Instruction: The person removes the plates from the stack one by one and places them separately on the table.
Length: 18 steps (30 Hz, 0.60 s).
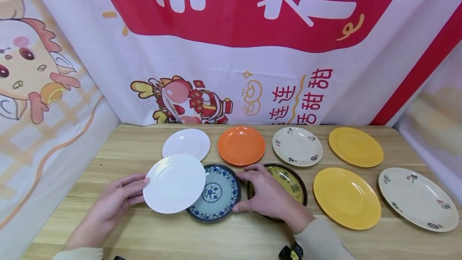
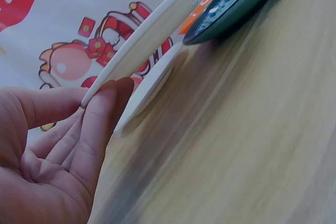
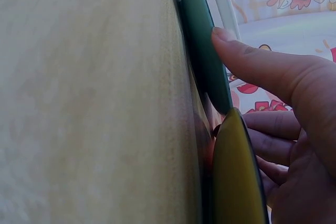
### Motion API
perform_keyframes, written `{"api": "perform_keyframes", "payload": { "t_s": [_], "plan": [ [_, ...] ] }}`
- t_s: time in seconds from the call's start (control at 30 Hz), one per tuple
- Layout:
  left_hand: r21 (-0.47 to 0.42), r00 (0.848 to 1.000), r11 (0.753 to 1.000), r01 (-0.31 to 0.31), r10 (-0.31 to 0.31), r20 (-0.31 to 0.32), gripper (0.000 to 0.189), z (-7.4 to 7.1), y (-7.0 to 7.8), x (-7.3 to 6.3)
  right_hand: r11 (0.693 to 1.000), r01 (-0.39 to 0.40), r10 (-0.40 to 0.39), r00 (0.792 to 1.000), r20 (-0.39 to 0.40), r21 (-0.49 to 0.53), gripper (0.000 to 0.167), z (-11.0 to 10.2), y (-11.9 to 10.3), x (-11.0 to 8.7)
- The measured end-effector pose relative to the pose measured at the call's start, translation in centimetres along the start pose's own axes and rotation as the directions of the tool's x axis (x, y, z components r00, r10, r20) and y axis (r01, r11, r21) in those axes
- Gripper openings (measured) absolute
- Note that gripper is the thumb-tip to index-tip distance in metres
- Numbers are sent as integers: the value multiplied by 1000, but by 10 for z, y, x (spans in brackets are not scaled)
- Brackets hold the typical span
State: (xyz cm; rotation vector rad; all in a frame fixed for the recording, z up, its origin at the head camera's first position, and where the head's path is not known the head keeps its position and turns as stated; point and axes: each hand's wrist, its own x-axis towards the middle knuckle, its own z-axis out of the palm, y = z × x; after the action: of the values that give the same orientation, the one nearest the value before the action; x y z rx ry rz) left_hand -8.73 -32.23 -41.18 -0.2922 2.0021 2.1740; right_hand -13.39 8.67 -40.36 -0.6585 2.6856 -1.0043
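My left hand (image 1: 113,204) pinches the left rim of a plain white plate (image 1: 175,183) between thumb and fingers. The plate is held tilted above the table, as the left wrist view shows, and overlaps the left part of a blue-patterned plate (image 1: 213,193). At that patterned plate's right rim is my right hand (image 1: 267,191), thumb at the near side and fingers at the far side. In the right wrist view the thumb touches the rim of its green underside (image 3: 202,45). Beneath the right hand sits a dark-rimmed olive-yellow plate (image 1: 288,181), partly hidden.
Along the back of the wooden table (image 1: 144,236) lie another white plate (image 1: 185,143), an orange plate (image 1: 241,146), a cream patterned plate (image 1: 297,146) and a yellow plate (image 1: 355,147). To the right are a second yellow plate (image 1: 346,198) and a cream oval plate (image 1: 418,200).
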Motion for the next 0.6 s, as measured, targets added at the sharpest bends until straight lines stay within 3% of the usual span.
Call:
{"api": "perform_keyframes", "payload": {
  "t_s": [0.17,0.43,0.6],
  "plan": [
    [-1,1000,1000,-3,3,-14,25,-19,-5,-6,1000,4,-4,1000,2,3,90,1,1,0],
    [-5,996,999,51,-51,-75,31,-50,-11,-16,1000,2,-2,1000,5,-4,90,1,0,0],
    [7,994,997,72,-71,-82,32,-64,-15,-20,1000,7,-7,1000,-4,-7,90,1,0,-1]
  ]
}}
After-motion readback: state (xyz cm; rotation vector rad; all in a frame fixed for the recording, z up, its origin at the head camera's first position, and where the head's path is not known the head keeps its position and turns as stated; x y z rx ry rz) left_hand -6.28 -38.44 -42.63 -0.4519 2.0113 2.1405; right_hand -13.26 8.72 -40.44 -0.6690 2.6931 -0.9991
